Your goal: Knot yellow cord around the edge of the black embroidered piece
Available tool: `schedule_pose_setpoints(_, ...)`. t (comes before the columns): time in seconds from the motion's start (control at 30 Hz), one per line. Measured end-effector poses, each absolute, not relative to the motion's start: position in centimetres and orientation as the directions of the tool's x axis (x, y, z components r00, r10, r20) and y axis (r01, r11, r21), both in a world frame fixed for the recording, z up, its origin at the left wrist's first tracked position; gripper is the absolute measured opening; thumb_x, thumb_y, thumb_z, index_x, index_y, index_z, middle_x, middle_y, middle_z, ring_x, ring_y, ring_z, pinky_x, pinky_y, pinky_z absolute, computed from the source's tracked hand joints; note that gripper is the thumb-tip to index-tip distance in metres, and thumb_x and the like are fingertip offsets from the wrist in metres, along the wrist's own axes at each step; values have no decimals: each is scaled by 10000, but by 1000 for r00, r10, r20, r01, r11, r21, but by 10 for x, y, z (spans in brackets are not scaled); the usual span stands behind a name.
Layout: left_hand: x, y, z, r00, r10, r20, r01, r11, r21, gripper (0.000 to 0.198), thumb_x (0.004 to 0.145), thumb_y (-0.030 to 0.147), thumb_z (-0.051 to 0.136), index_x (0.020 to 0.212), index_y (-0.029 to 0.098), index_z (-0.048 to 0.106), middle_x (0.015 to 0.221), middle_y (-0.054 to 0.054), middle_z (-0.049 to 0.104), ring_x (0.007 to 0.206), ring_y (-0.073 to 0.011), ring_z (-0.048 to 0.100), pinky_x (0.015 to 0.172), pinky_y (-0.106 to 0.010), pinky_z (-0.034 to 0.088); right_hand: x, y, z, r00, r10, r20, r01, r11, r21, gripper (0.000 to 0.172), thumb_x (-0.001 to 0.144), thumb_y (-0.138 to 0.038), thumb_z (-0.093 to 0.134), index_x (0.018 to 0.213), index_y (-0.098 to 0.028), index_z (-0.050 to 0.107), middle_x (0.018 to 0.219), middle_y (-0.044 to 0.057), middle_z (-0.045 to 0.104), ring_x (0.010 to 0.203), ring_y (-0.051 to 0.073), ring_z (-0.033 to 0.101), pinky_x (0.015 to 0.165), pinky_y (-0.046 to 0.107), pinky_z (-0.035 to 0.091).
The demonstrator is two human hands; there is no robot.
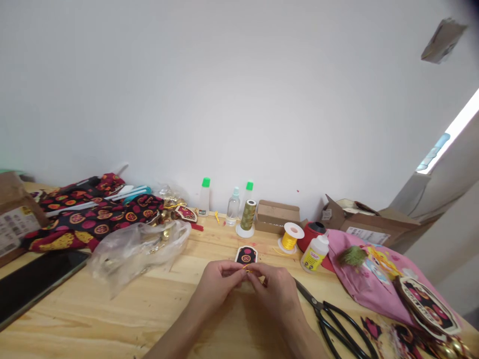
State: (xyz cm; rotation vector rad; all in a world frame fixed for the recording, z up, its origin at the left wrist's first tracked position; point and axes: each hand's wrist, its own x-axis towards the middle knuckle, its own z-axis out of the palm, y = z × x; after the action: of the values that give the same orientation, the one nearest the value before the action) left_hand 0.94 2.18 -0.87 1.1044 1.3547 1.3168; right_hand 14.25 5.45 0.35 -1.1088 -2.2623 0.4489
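Note:
Both hands meet at the middle of the wooden table, fingertips close together. A thin yellow cord (247, 269) is pinched between them. My left hand (222, 284) grips it with thumb and forefinger, and my right hand (276, 289) does the same from the other side. Just beyond the fingertips lies a small dark patterned fabric patch (246, 256) with a pale border; its near edge is hidden by my fingers. Black-handled scissors (318, 305) rest beside my right forearm.
A yellow cord spool (289, 237), a glue bottle (315, 253), a green thread cone (248, 215) and a cardboard box (277, 217) stand behind. Left are a plastic bag (140, 249), patterned fabric (101, 224) and a phone (37, 284). A pink cloth bag (359, 284) lies right.

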Motion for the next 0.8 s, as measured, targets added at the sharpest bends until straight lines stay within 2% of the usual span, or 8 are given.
schedule_pose_setpoints(0.13, 8, 22, -10, -202, 978, -61, -34, 55, 998, 213, 583, 297, 598, 700, 137, 675, 500, -6, 607, 409, -74, 422, 373, -169, 275, 142, 54, 3, -488, 797, 356, 592, 603, -535, 218, 721, -204, 430, 798, -286, 617, 715, -31, 660, 500, 101, 539, 471, 187, 323)
schedule_pose_setpoints(0.33, 8, 21, -6, -242, 961, -135, -153, 100, 983, 244, 534, 295, 642, 698, 116, 674, 582, -49, 649, 549, -136, 533, 503, -215, 393, 141, 53, 7, -484, 790, 376, 576, 611, -543, 217, 732, -199, 415, 772, -260, 619, 717, -21, 656, 508, 98, 528, 470, 183, 321)
schedule_pose_setpoints(0.6, 12, 20, -4, -314, 941, -128, -206, 64, 976, 224, 525, 282, 652, 685, 127, 669, 582, -32, 653, 555, -132, 543, 535, -215, 401, 140, 53, 4, -461, 793, 399, 589, 609, -530, 213, 741, -227, 419, 823, -266, 612, 767, -16, 652, 573, 107, 546, 509, 186, 339)
schedule_pose_setpoints(0.67, 12, 21, -4, -313, 940, -136, -197, 76, 977, 212, 510, 278, 660, 663, 130, 671, 536, -14, 638, 489, -109, 513, 486, -201, 380, 141, 54, 3, -449, 790, 418, 597, 613, -518, 210, 738, -223, 425, 820, -263, 614, 767, -13, 652, 582, 109, 547, 519, 189, 341)
schedule_pose_setpoints(0.8, 11, 22, -4, -324, 930, -176, -169, 126, 977, 188, 497, 279, 669, 621, 137, 661, 347, 56, 517, 301, -41, 334, 350, -177, 249, 141, 55, 3, -444, 781, 440, 604, 623, -497, 187, 725, -223, 446, 791, -248, 620, 735, -3, 647, 577, 114, 535, 527, 196, 345)
